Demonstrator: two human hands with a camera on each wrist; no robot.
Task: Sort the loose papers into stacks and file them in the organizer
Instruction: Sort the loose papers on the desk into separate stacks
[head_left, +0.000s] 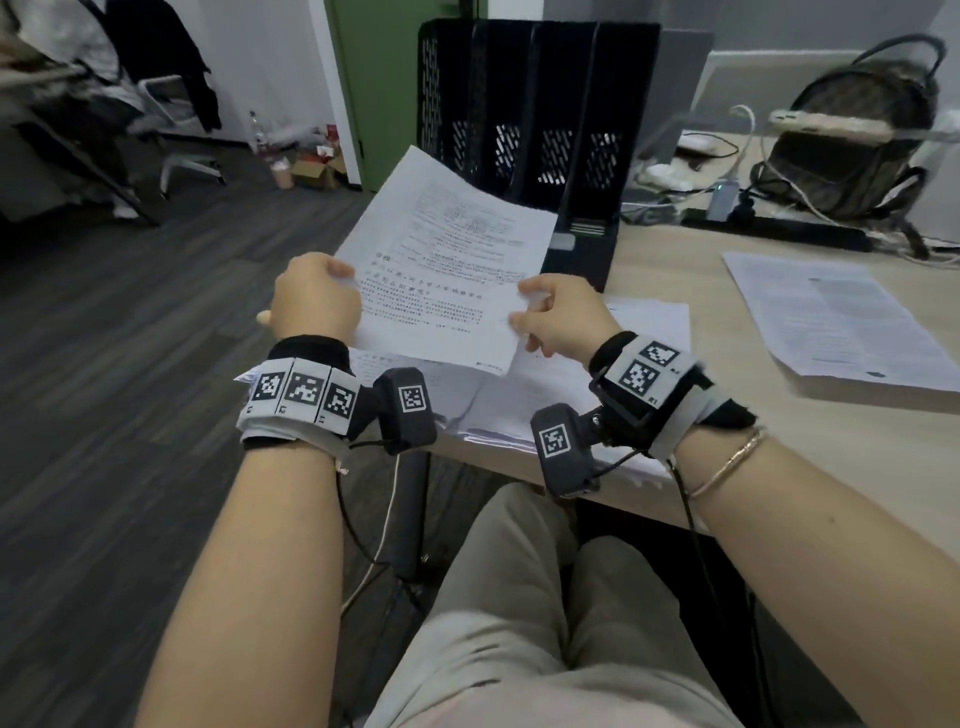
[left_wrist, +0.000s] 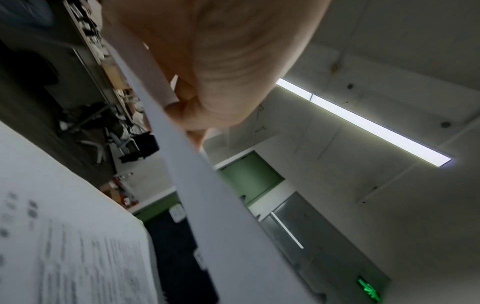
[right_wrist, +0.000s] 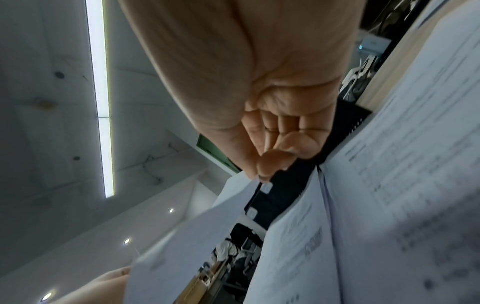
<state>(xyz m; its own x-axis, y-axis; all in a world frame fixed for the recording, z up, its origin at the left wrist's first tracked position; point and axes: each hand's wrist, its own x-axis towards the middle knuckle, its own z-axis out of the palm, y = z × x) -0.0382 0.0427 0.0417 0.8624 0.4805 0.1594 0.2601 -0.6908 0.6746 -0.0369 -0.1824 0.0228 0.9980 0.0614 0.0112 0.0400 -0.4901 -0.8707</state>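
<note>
Above the near corner of the counter (head_left: 779, 431), a printed sheet (head_left: 447, 265) is held up between both hands, clear of the loose pile of papers (head_left: 524, 405) under it. The left hand (head_left: 315, 297) has its fingers curled over the sheet's left edge; the right hand (head_left: 558, 318) pinches the right edge between thumb and forefinger. Holding it by both sides keeps the page flat and tilted toward the face, probably so its text can be read and its stack chosen.

A neat stack (head_left: 841, 327) lies well apart to the right on the counter, likely one sorted group. The black organizer (head_left: 524, 104) stands upright just beyond the held sheet, its slots facing the person, and looks empty from here, so filing has seemingly not begun.

The head view alone gives this layout of pile, stack and organizer. The left wrist view shows what it cannot: the sheet (left_wrist: 182, 164) edge-on, running under the curled left hand (left_wrist: 207, 61), with printed pages (left_wrist: 64, 236) below. The right wrist view shows the fingertips (right_wrist: 270, 164) of the right hand (right_wrist: 259, 82) closed on the sheet's corner (right_wrist: 207, 216), the remaining fingers tucked into the palm, and the pile (right_wrist: 389, 185) close beside.
</note>
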